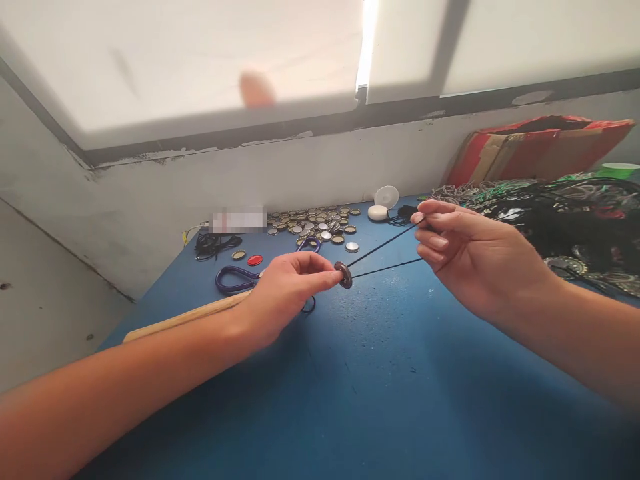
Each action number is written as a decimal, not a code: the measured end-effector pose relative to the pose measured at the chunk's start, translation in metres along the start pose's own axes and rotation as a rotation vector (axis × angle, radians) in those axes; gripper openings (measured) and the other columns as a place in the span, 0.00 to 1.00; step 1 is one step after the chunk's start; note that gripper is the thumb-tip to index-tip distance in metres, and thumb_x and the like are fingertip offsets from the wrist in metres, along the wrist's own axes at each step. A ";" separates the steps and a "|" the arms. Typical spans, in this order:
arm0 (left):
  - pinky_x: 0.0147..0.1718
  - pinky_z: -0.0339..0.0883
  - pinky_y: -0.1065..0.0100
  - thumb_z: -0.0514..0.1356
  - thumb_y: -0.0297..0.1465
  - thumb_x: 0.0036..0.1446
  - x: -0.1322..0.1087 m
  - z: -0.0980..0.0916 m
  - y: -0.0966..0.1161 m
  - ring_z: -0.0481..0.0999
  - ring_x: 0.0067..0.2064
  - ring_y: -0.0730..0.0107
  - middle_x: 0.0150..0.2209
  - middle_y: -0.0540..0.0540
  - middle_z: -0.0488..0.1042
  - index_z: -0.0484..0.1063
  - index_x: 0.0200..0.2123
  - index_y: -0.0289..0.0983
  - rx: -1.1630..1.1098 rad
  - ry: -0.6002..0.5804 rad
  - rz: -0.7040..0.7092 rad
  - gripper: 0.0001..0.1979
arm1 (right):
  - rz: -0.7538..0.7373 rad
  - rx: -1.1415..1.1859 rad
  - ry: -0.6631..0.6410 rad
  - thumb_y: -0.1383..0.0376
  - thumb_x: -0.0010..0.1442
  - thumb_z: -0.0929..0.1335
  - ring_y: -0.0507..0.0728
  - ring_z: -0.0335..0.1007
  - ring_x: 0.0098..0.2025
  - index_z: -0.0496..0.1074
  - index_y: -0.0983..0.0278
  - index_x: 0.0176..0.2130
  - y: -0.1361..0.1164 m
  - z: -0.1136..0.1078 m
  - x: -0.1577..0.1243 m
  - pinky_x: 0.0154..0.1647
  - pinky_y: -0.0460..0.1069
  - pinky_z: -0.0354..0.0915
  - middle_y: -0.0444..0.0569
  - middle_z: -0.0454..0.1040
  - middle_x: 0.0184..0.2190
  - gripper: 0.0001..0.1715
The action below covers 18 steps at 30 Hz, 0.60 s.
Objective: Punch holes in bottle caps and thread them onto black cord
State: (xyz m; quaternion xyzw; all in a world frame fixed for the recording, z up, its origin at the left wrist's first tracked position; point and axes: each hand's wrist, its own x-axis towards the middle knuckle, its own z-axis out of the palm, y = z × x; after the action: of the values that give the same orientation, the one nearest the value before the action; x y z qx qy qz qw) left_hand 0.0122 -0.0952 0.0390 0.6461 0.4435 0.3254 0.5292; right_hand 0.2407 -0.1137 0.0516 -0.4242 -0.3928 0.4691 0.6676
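Nearest you, the blue tabletop (380, 387) spreads beneath both forearms. Above it, your left hand (283, 287) pinches a dark round disc (343, 275) between thumb and index finger; the disc stands tilted at the very tips, most of its face jutting past them toward your right. Two strands of black cord (385, 248) run from it, taut, up to your right hand (475, 247). There your thumb and index finger press together on the upper strand, while the lower one reaches your other, curled fingers; you cannot tell how firmly they grip it. Just beyond your left forearm lies a pale wooden stick (185, 319), partly hidden, and next to it the blue-handled scissors (239, 289). Farther off are a red cap (255, 260), a silver cap (352, 247) and a coil of black cord (213, 248). Behind these, many bottle caps (310, 221) lie scattered near the wall, left of a small white container (378, 213). Far right, a tangled heap of cords (565, 220) sits before a red and brown box (540, 152).
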 end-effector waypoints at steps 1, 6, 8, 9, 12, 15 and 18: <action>0.23 0.47 0.69 0.65 0.42 0.51 0.001 -0.004 0.003 0.56 0.23 0.78 0.25 0.50 0.67 0.72 0.29 0.37 -0.016 -0.026 -0.022 0.14 | 0.003 -0.004 -0.012 0.71 0.53 0.67 0.47 0.50 0.22 0.75 0.59 0.29 0.000 0.000 0.000 0.19 0.45 0.53 0.45 0.65 0.33 0.08; 0.22 0.43 0.70 0.63 0.43 0.53 0.006 -0.026 0.014 0.47 0.20 0.78 0.15 0.55 0.51 0.66 0.25 0.37 -0.096 -0.194 -0.060 0.17 | 0.065 -0.204 -0.158 0.68 0.51 0.69 0.46 0.52 0.21 0.77 0.60 0.37 0.001 -0.003 0.003 0.19 0.46 0.51 0.42 0.62 0.26 0.11; 0.21 0.44 0.71 0.64 0.42 0.53 0.010 -0.036 0.018 0.48 0.20 0.78 0.15 0.54 0.52 0.66 0.24 0.37 -0.089 -0.152 -0.016 0.16 | 0.051 -0.458 -0.268 0.65 0.50 0.71 0.47 0.55 0.22 0.76 0.58 0.41 0.004 -0.003 0.002 0.21 0.46 0.52 0.40 0.63 0.25 0.15; 0.21 0.44 0.71 0.64 0.41 0.53 0.012 -0.041 0.020 0.48 0.20 0.78 0.15 0.54 0.52 0.66 0.24 0.36 -0.080 -0.122 0.003 0.16 | 0.049 -0.579 -0.315 0.63 0.50 0.73 0.47 0.57 0.23 0.75 0.57 0.43 0.006 -0.003 0.001 0.22 0.45 0.53 0.40 0.64 0.26 0.17; 0.20 0.44 0.73 0.65 0.40 0.52 0.019 -0.056 0.024 0.49 0.19 0.81 0.17 0.53 0.56 0.68 0.24 0.35 -0.022 -0.128 0.006 0.16 | 0.076 -0.751 -0.343 0.62 0.46 0.75 0.49 0.60 0.25 0.76 0.56 0.41 0.013 -0.003 -0.002 0.23 0.46 0.55 0.40 0.66 0.26 0.19; 0.19 0.44 0.72 0.66 0.39 0.51 0.026 -0.071 0.026 0.49 0.19 0.83 0.20 0.51 0.60 0.67 0.22 0.34 0.023 -0.194 -0.005 0.17 | 0.023 -0.699 -0.204 0.64 0.46 0.74 0.48 0.55 0.22 0.77 0.59 0.35 0.016 -0.005 -0.002 0.21 0.47 0.50 0.40 0.64 0.21 0.12; 0.18 0.45 0.72 0.66 0.38 0.51 0.034 -0.088 0.026 0.49 0.18 0.83 0.19 0.52 0.59 0.66 0.21 0.34 -0.022 -0.133 0.019 0.17 | -0.053 -0.529 -0.030 0.61 0.56 0.68 0.47 0.47 0.20 0.75 0.60 0.35 0.014 -0.010 0.005 0.20 0.47 0.45 0.39 0.57 0.19 0.06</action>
State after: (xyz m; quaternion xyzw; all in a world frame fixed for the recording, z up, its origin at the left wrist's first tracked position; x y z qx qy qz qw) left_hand -0.0469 -0.0305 0.0828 0.6647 0.3975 0.2915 0.5614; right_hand 0.2467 -0.1083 0.0358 -0.5665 -0.5224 0.3389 0.5397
